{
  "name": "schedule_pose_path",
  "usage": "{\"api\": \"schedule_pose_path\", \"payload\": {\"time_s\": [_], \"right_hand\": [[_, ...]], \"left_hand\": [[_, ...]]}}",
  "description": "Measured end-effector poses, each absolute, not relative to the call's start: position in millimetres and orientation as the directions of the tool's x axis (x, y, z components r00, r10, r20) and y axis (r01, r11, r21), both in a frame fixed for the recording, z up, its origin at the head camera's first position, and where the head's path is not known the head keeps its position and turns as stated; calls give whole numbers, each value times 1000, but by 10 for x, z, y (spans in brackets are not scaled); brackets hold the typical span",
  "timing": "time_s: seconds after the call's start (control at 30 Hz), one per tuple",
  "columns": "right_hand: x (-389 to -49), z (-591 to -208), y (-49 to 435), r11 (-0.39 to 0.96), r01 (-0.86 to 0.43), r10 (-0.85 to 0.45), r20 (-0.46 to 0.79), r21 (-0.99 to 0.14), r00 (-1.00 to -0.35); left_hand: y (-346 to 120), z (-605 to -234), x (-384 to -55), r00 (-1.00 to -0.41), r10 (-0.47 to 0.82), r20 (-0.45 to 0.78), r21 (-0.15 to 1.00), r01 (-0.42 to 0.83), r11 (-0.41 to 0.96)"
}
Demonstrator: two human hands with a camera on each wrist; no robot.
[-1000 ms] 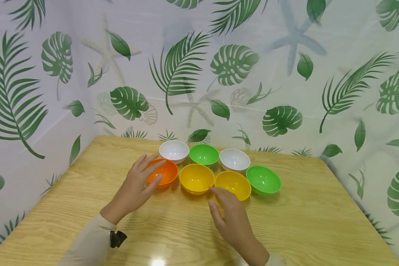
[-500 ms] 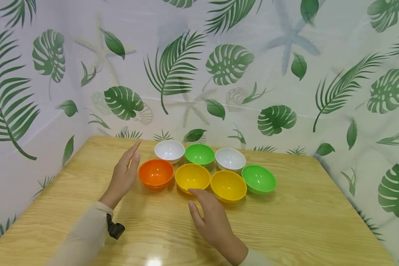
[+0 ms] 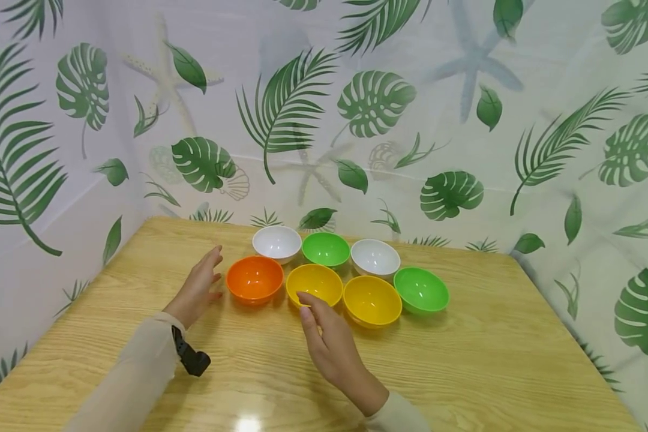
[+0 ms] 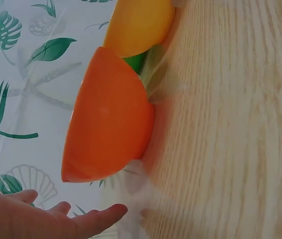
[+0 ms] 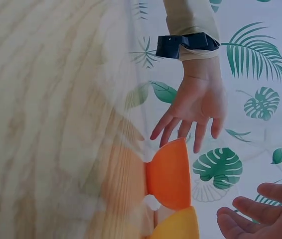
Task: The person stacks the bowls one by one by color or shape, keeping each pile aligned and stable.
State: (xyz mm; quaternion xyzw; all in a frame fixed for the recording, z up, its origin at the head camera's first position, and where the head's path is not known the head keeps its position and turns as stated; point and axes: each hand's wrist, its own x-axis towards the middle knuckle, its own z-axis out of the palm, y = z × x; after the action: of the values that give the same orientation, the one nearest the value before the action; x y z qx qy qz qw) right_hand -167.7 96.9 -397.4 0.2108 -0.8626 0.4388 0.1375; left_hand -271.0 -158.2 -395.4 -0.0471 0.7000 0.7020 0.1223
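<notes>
Just left of the orange bowl is my left hand, palm turned toward it, fingers relaxed and nothing in them. In the left wrist view those fingers lie beside the orange bowl, apart from it. My right hand hovers in front of the left yellow bowl, its fingertips overlapping that bowl's near rim in the head view. Its fingers are loosely extended and hold nothing. To the right of these sits a second yellow bowl. The bowls stand upright in the front row.
Behind stand a white bowl, a green bowl and another white bowl. A second green bowl sits at the right end. The wooden table meets a leaf-patterned cloth at its back edge.
My left hand has drawn back from over the orange bowl to its left side. My right hand has shifted left, from the right yellow bowl to before the left one. The bowls stay put.
</notes>
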Motion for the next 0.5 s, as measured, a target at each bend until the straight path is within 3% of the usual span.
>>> {"api": "schedule_pose_path", "payload": {"time_s": [0.33, 0.5], "right_hand": [[-1741, -3964, 789, 519, -413, -184, 375, -748, -909], [-1797, -3901, 708, 503, -375, -195, 320, -779, -927]], "left_hand": [[-1527, -4042, -2739, -935, 126, -332, 926, -348, -147], [-1511, -4055, -2752, -930, 149, -336, 925, -356, -133]]}}
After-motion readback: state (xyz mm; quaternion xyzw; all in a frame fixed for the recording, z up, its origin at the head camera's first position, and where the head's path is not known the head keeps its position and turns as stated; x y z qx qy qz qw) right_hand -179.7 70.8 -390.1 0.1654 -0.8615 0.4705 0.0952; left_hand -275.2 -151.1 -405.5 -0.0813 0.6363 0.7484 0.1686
